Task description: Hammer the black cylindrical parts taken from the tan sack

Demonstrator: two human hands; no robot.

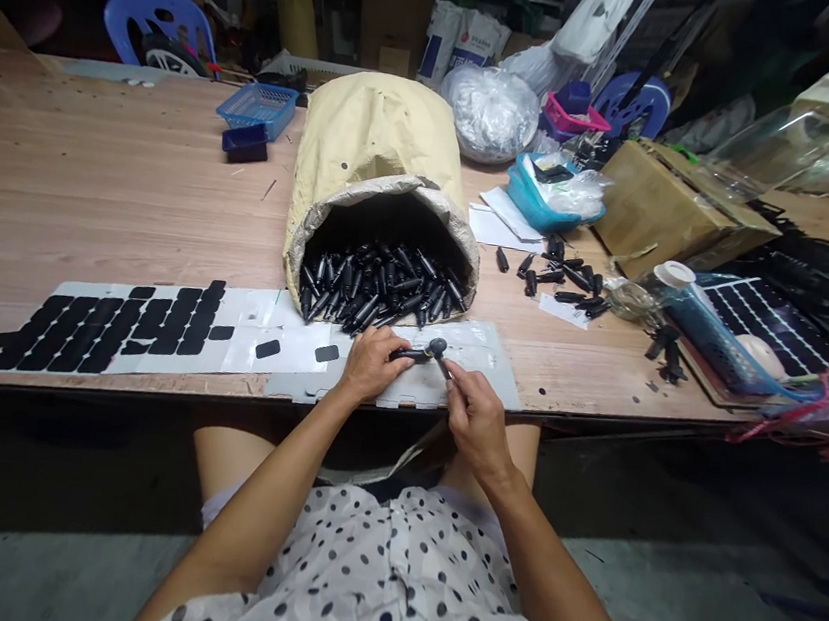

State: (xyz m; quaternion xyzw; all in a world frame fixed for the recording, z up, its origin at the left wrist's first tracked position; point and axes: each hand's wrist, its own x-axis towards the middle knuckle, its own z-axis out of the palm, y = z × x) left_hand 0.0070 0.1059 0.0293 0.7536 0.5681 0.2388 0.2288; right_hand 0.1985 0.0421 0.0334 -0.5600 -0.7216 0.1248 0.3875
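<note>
A small black handle [410, 354] is held over a grey board [494, 366] at the near edge of a wooden table [172, 190]. The left hand [372, 361] grips it; the right hand [475, 419] pinches a slim dark rod [446, 366] near a round black knob [437, 347] at its end. Just behind, an open yellow sack [383, 135] holds many black pieces [388, 282].

Reporter: What stands beyond the left hand [372, 364]?

Photographer: A matt, creased, paper-like sack [383, 130] holding smooth, glossy black pieces [379, 286] that look plastic.

Reporter: And to either side?

Photographer: Left of it, wood-grain tabletop [132, 205] shows faint sheen; beyond the right hand [478, 419], a matt cardboard box [655, 199] and smooth plastic basin [530, 202].
</note>
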